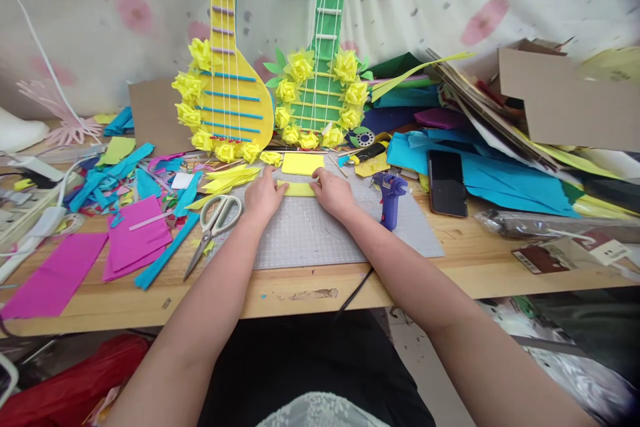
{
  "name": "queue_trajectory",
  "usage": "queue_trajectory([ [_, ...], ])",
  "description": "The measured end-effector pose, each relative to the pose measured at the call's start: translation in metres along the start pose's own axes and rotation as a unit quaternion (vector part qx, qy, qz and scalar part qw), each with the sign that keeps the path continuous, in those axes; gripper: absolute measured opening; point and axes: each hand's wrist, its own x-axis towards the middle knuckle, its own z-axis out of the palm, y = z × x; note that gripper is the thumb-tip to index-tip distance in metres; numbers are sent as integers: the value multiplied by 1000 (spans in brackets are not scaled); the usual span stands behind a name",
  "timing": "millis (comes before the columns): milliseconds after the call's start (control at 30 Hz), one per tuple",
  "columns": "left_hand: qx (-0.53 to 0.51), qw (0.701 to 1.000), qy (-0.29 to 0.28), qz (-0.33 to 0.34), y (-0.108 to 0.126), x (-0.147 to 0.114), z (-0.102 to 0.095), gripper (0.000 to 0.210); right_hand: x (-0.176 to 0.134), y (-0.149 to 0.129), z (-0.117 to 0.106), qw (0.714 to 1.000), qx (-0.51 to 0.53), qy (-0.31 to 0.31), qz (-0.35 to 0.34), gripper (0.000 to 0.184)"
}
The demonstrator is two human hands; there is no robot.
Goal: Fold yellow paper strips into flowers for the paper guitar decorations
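Observation:
A narrow yellow paper strip [300, 189] lies across the grey cutting mat [300, 240]. My left hand [266, 195] grips its left end with bent fingers, and my right hand [332, 192] grips its right end the same way. Just beyond the strip rests a flat yellow paper rectangle [303, 164]. Left of my left hand are scissors [218, 221] with pale handles and a fan of yellow paper pieces [230, 179]. A purple glue gun [390, 197] stands on the mat to the right of my right hand.
Two craft paper guitars, one yellow [235, 103] and one green [320, 97], lean at the back with yellow paper flowers. Magenta sheets [137, 237] and blue scraps cover the left. A phone [448, 183], blue paper [515, 180] and stacked cardboard [575, 97] occupy the right.

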Motion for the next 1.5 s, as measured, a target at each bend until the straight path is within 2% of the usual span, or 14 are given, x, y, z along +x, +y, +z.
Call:
queue_trajectory([
  [500,35,999,18,5,6,-1,2,32,0,-4,6,997,-72,-11,-1,22],
  [733,61,993,56,86,7,-2,9,12,-1,-6,6,994,-103,-18,-13,22],
  [967,67,989,77,110,5,-4,14,18,-1,-5,5,994,-104,-15,-10,21],
  [1100,74,987,87,113,6,-9,14,32,-1,-5,4,995,-102,-12,-7,23],
  [1233,76,989,80,101,10,-14,15,38,-4,-8,6,993,-116,-6,-8,28],
  [1367,60,992,79,76,11,-16,16,40,-9,-12,9,992,-126,26,-12,36],
  [1500,64,991,86,76,11,-17,17,43,-12,-16,10,991,-132,30,-15,36],
])
